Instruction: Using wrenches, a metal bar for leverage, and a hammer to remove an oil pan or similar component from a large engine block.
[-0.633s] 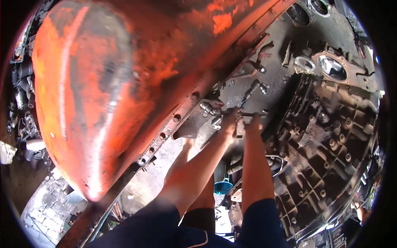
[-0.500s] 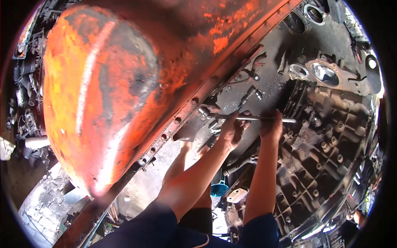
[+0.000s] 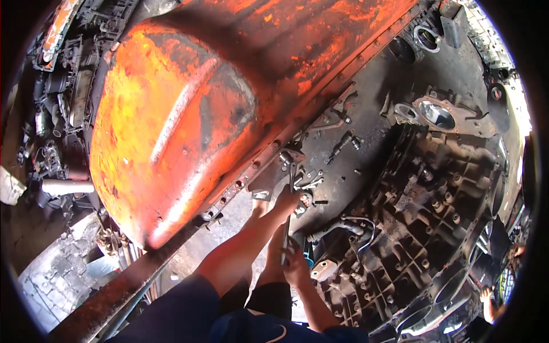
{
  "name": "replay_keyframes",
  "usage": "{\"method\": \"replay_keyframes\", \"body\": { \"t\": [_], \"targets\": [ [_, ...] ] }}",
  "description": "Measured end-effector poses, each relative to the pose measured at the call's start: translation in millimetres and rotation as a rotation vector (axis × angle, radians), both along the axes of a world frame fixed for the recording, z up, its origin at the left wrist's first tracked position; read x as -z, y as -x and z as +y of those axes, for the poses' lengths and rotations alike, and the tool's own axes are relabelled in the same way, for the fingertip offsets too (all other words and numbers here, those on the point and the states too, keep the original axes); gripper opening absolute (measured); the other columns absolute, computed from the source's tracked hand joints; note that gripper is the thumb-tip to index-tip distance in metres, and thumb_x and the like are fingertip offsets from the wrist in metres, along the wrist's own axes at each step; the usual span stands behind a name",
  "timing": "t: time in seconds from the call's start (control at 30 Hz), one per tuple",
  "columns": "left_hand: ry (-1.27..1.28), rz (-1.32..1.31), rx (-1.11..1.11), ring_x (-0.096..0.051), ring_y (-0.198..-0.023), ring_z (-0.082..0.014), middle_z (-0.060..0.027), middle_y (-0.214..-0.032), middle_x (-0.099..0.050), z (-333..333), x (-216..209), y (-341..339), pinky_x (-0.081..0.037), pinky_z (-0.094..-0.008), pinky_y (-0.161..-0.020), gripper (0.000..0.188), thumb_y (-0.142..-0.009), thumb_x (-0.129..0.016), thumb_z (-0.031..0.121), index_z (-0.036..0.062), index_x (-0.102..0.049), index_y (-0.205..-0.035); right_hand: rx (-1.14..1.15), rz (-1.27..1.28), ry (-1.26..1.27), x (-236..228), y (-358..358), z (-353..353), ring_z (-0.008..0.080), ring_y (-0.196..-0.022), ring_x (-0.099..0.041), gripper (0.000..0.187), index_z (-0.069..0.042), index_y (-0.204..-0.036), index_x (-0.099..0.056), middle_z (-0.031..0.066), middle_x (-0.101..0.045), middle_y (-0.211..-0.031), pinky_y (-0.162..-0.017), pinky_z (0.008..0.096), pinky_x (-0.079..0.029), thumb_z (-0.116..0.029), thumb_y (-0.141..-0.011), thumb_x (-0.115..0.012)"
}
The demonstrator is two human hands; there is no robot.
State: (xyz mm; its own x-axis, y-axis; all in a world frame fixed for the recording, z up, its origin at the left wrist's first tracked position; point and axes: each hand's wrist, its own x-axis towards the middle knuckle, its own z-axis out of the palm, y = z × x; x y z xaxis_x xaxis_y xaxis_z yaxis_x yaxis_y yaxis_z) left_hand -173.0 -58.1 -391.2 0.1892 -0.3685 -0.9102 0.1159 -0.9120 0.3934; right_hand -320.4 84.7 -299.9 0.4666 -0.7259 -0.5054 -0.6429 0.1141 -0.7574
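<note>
A long steel socket wrench (image 3: 292,178) runs nearly in line with my body, its socket end at the edge of the orange metal pan (image 3: 189,126). My left hand (image 3: 287,201) is wrapped round the bar partway along. Closer to me, my right hand (image 3: 295,264) grips the near end of the same bar. Beside my left hand lie several loose wrenches (image 3: 311,180) on the dark worktop (image 3: 366,151). A row of bolt holes lines the flange (image 3: 240,184) of the orange pan. What the socket sits on is too small to tell.
A big dirty engine block (image 3: 412,228) fills the right side. Dark metal shafts (image 3: 343,146) and a ring-shaped part (image 3: 426,39) lie farther back. A rusty beam (image 3: 114,291) crosses the lower left; engine parts (image 3: 57,108) crowd the far left. Another person's arm (image 3: 488,304) shows at lower right.
The wrench has swung from crosswise to pointing toward me. Both hands moved left and nearer with it, still on the bar. The whole view has shifted a little.
</note>
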Motion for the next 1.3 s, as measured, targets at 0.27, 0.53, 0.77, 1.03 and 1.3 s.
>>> {"method": "replay_keyframes", "body": {
  "t": [0.27,0.53,0.77,1.03,1.3],
  "targets": [
    [0.176,-0.074,-0.445,-0.061,-0.083,-0.0189,-0.0098,-0.095,-0.07,-49,63,17,-0.045,-0.0358,-0.076,0.041,-0.093,-0.056,0.041,0.0038,-0.063,-0.108,0.992,-0.416,-0.854,51,-21,-68,0.0218,-0.097,-0.062,0.038,-0.008,-0.127,-0.05,0.0074,-0.063,-0.11,-0.085,0.0377,-0.049,-0.032,-0.098,-0.049],
    [0.174,0.719,-1.072,-0.062,-0.089,-0.0323,-0.0131,-0.082,-0.063,-54,25,55,-0.046,-0.0414,-0.086,0.02,-0.101,-0.045,0.028,0.0098,-0.048,-0.093,1.604,-0.892,-0.676,64,34,-148,0.0296,-0.127,-0.046,0.072,-0.014,-0.142,-0.034,0.0121,-0.043,-0.142,-0.104,0.0421,-0.037,-0.058,-0.09,-0.056],
    [0.244,0.954,-1.244,-0.033,-0.048,-0.019,-0.0036,-0.059,-0.041,-46,25,35,-0.037,-0.0321,-0.055,0.026,-0.097,-0.049,0.036,0.0138,-0.043,-0.084,1.75,-0.904,-0.378,3,25,-160,0.0259,-0.102,-0.062,0.042,-0.009,-0.11,-0.056,0.0105,-0.065,-0.104,-0.098,0.0419,-0.047,-0.047,-0.092,-0.059],
    [-0.1,0.429,-1.116,-0.038,-0.052,-0.0165,0.0024,-0.055,-0.031,-55,7,56,-0.036,-0.0378,-0.053,0.031,-0.096,-0.051,0.04,0.0185,-0.047,-0.075,1.893,-0.782,-0.57,25,96,-70,0.0273,-0.097,-0.064,0.03,-0.003,-0.111,-0.061,0.012,-0.067,-0.104,-0.088,0.0379,-0.055,-0.027,-0.093,-0.062],
    [0.238,1.074,-0.899,-0.02,-0.039,-0.0092,0.0073,-0.047,-0.021,-28,17,20,-0.021,-0.0266,-0.04,0.053,-0.093,-0.056,0.047,0.0207,-0.029,-0.056,0.785,-0.061,-0.854,-28,131,-92,0.0123,-0.065,-0.061,0.03,-0.002,-0.111,-0.063,0.0075,-0.068,-0.084,-0.058,0.0268,-0.051,-0.028,-0.095,-0.061]
  ]
}}
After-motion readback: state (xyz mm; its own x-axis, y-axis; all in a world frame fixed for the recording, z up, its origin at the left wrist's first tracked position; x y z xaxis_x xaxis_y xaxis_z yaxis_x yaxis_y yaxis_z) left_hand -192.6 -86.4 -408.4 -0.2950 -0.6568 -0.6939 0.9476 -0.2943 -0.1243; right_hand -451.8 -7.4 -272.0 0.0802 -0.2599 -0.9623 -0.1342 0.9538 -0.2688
